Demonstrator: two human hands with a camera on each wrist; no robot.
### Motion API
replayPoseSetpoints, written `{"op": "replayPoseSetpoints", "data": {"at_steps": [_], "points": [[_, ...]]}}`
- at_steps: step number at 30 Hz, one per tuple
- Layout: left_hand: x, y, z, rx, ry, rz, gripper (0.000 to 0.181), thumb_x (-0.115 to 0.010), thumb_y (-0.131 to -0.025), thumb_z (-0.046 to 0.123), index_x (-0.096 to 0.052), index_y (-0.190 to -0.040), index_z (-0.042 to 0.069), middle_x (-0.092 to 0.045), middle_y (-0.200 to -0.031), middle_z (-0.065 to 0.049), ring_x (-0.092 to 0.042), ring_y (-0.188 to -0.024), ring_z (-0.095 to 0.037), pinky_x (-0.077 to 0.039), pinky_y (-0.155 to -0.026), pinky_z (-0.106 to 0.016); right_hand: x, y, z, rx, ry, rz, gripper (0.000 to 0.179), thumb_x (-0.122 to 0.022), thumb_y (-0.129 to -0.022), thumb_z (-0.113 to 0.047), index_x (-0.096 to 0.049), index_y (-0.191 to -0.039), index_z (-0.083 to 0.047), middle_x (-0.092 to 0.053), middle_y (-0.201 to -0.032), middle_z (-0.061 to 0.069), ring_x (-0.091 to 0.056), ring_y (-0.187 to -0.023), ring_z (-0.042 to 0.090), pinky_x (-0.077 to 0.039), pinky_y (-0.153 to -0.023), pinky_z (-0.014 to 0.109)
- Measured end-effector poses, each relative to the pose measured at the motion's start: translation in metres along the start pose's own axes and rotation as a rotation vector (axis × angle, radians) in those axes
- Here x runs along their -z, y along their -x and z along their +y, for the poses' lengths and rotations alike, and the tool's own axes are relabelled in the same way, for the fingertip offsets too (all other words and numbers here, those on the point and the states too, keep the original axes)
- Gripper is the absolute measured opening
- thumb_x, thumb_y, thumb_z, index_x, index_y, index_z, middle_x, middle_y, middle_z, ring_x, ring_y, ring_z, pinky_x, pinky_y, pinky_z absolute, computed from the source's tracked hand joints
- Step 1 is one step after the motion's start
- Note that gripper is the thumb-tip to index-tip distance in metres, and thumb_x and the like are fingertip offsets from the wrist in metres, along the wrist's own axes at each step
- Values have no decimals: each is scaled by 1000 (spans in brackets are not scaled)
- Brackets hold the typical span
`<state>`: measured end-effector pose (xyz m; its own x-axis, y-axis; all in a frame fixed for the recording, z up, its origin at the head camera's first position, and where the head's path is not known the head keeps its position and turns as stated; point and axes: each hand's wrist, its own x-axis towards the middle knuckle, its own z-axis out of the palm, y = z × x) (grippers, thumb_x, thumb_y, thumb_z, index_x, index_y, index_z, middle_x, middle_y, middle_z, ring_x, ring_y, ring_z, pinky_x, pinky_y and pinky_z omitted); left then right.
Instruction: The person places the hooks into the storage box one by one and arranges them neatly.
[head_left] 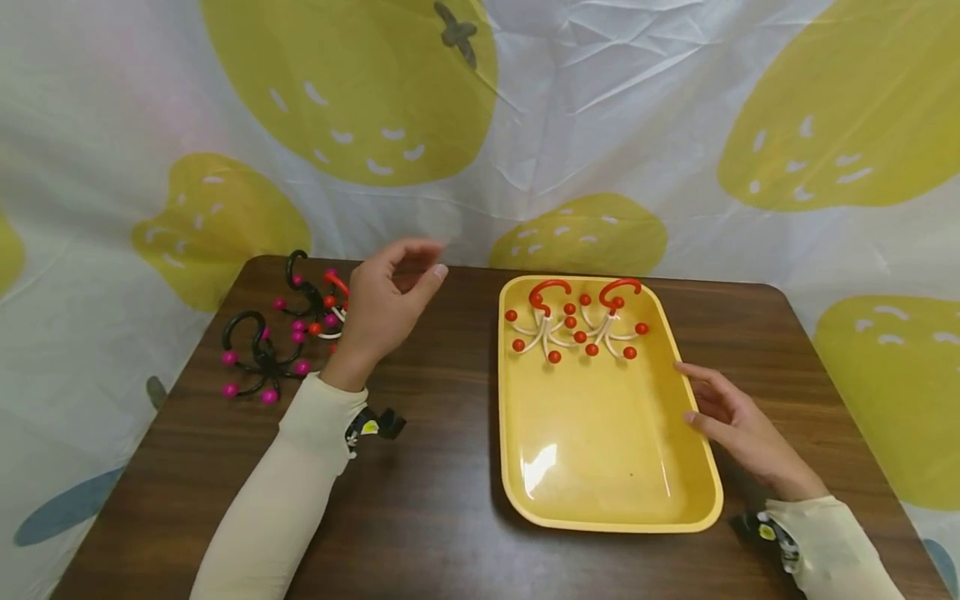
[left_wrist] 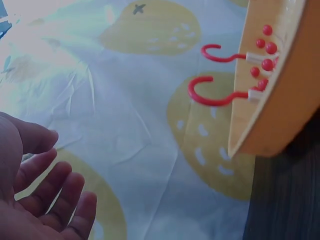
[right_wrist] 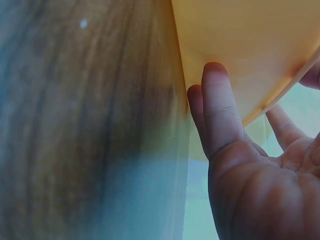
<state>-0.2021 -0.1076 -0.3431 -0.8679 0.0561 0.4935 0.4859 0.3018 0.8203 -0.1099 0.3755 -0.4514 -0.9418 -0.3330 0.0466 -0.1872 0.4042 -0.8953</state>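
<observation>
Left hand (head_left: 390, 304) was empty, thumb and fingers apart, in the air between the tray (head_left: 585, 450) and the black hooks (head_left: 266, 360). Two red-and-white hooks (head_left: 547, 323) stood side by side at the tray's far end. Right hand (head_left: 738, 421), fingers spread and fairly straight, touched the tray's right side.

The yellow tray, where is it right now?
In the head view, the yellow tray sits right of centre on the brown table, with the right hand touching its right side and two red-and-white hooked pieces inside its far end.
</observation>
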Motion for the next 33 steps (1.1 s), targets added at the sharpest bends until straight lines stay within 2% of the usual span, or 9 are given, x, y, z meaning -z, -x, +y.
{"op": "replayPoseSetpoints", "data": {"at_steps": [7,13,21,28,33], "points": [[21,13,-21,13,-104,139,22,-77,-96,13,-78,-117,7,-77,-113,-10,-74,-102,-18,-59,-83,-19,-1,0,0,-8,18,2,63,-60,-105,0,-35,-162,-6,-59,-136,-13,-64,-118,-5,-61,-86,23],[42,23,-36,61,-173,268,24,-77,-96,14,-78,-119,7,-75,-110,-14,-72,-99,-20,-55,-79,-9,-1,0,1,-5,19,5,63,-60,-105,0,-35,-163,-7,-58,-137,-14,-63,-120,-6,-61,-87,22],[53,32,-54,104,-226,356,27,-78,-95,16,-78,-120,6,-73,-111,-16,-73,-102,-29,-55,-79,-9,-1,0,1,-7,24,4,64,-60,-105,-1,-35,-163,-8,-59,-137,-13,-63,-120,-6,-60,-87,22],[53,36,-70,161,-254,408,31,-80,-94,20,-77,-122,7,-71,-113,-13,-69,-104,-21,-52,-78,-6,-1,4,0,-22,51,16,64,-61,-105,-2,-36,-163,-10,-59,-136,-12,-63,-118,-7,-60,-86,22],[54,39,-78,217,-253,434,36,-82,-93,20,-75,-126,7,-67,-119,-14,-67,-108,-23,-54,-79,-9,-2,1,0,-13,36,9,64,-61,-105,-2,-36,-163,-10,-59,-137,-9,-64,-119,-5,-60,-87,22]]}}
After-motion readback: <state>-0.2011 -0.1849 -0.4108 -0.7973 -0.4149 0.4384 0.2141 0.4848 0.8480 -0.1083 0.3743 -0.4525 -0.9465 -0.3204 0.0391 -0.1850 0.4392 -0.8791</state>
